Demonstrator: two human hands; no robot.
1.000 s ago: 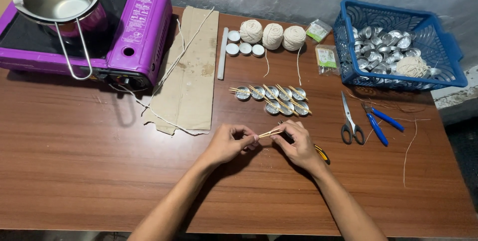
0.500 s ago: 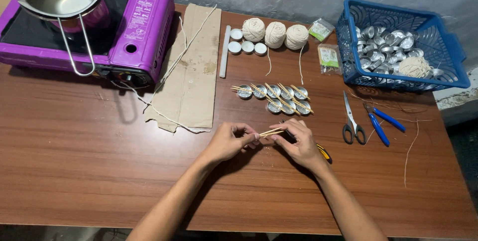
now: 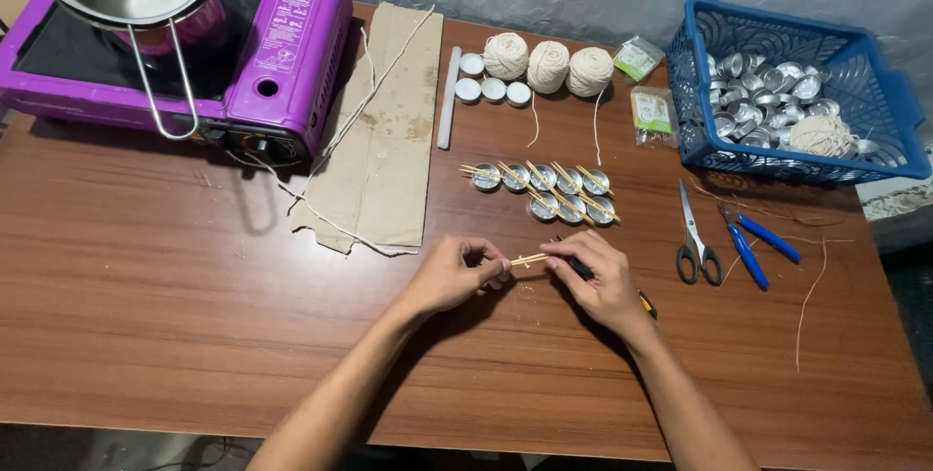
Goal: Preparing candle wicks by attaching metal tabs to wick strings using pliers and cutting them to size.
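Near the counter [image 3: 175, 315] centre, left hand [image 3: 449, 275] and right hand [image 3: 601, 281] each pinch an end of thin wooden sticks [image 3: 530, 259]. Best to keep them parallel, grip firm, just near of the tin cups [image 3: 539, 184].

Two small clear plastic packets lie on the brown table [image 3: 194, 315], between the balls of cream string [image 3: 547, 65] and the blue basket [image 3: 875, 145]; the upper packet [image 3: 638, 57] is tilted and has a green and white label; the lower packet [image 3: 652, 111] lies just beside the basket with a green card inside; on top of the purple stove [image 3: 292, 63] there is a rectangular panel of white print [image 3: 289, 16].
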